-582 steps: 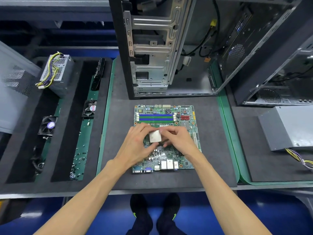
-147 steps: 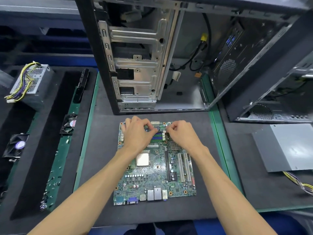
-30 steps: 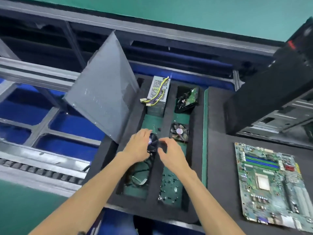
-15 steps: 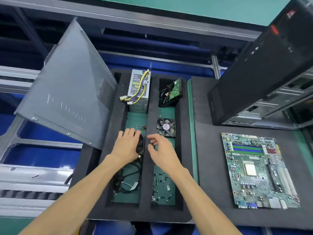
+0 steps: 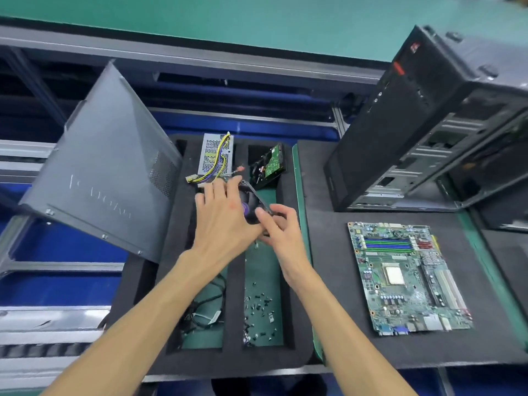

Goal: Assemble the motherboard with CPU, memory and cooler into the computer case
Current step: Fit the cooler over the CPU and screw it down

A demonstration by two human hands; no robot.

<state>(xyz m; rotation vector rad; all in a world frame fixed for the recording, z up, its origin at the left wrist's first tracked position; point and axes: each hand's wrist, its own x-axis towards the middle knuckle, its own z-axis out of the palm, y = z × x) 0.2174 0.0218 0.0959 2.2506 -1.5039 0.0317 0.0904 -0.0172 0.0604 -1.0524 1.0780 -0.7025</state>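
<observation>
Black and boxy, the fan [image 5: 253,205] is up off the foam tray [image 5: 234,355], tipped on its edge between both hands. The left hand [image 5: 221,221] wraps its fingers round the fan's far side. The right hand [image 5: 281,232] pinches the near corner with thumb and fingers. This fan looks like the cooler, so the step in hand is getting the cooler. The green board [image 5: 405,277] lies flat on the dark mat to the right, well apart from the hands. Its silver chip [image 5: 395,274] sits in the middle, and coloured memory slots [image 5: 387,244] lie near the top. The computer case [image 5: 423,130] stands open behind the board. Next, I think, the fan must go across and sit right over the chip, lined up straight.
</observation>
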